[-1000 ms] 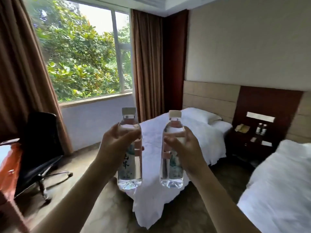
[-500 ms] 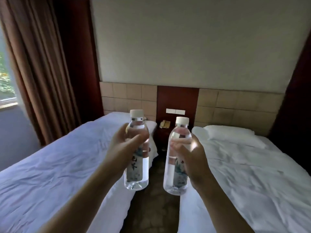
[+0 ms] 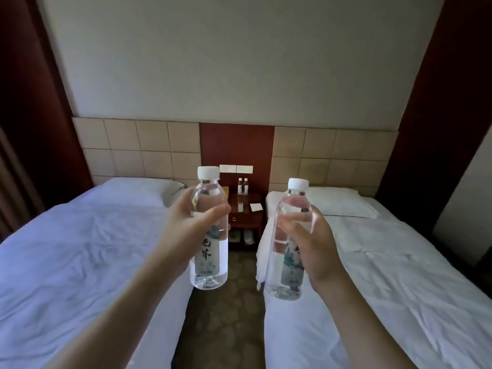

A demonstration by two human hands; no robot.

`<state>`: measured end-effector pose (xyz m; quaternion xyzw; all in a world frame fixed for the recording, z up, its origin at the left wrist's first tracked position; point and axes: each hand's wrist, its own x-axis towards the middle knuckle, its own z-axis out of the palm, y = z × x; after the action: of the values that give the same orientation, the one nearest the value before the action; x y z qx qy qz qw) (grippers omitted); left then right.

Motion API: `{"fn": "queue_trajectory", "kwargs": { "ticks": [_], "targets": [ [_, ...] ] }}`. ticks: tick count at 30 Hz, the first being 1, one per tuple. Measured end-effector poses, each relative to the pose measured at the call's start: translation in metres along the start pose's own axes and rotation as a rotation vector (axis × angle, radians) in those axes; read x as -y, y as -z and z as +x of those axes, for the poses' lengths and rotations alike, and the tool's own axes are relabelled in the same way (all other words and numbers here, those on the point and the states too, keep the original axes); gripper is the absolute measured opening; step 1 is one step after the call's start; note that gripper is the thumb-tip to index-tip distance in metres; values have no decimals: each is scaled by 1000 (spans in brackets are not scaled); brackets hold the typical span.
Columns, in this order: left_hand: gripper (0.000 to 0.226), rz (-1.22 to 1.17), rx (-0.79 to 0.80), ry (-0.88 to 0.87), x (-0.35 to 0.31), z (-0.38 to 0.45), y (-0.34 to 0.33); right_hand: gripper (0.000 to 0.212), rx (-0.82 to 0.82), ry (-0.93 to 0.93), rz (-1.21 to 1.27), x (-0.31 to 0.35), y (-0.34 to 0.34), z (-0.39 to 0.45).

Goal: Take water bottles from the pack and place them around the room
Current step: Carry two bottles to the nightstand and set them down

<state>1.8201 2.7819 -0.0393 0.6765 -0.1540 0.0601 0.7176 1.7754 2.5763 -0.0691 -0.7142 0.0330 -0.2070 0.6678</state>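
Head view looks down the narrow aisle between two beds, with both bare forearms raised. The left hand (image 3: 190,230) wraps its curled fingers and thumb around the upper body of a clear plastic water bottle (image 3: 209,251), a smooth cylinder with a rounded shoulder, white ribbed cap and a pale paper label printed with dark brush characters; it is held upright in the air above the aisle. The right hand (image 3: 312,243) grips a second bottle (image 3: 286,262) of the same shape, fingers curled across its shoulder and palm against its side, tilted slightly, over the inner edge of the right bed (image 3: 386,275). Both bottles look full of water. The left bed (image 3: 80,249) and the right one carry rumpled white sheets with soft creases, each topped by a flat white pillow. Between their heads stands a glossy reddish wooden nightstand (image 3: 246,221) with two small bottles (image 3: 242,186) upright at its back and a white card lying flat. Behind, padded beige square panels flank a dark red wood strip. Patterned brown carpet (image 3: 223,315) covers the aisle.
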Motion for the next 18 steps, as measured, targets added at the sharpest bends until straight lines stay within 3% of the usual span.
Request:
{"fn": "queue_trajectory", "kwargs": {
  "ticks": [4,14,18],
  "targets": [
    [36,20,-11,-7,38,89,-18,42,-18,2,26,-37,-1,90],
    [22,9,-26,20,100,295,-53,32,51,-37,31,-85,-28,313],
    [24,8,-25,33,135,374,-50,42,81,-55,29,-108,-48,395]
  ]
}}
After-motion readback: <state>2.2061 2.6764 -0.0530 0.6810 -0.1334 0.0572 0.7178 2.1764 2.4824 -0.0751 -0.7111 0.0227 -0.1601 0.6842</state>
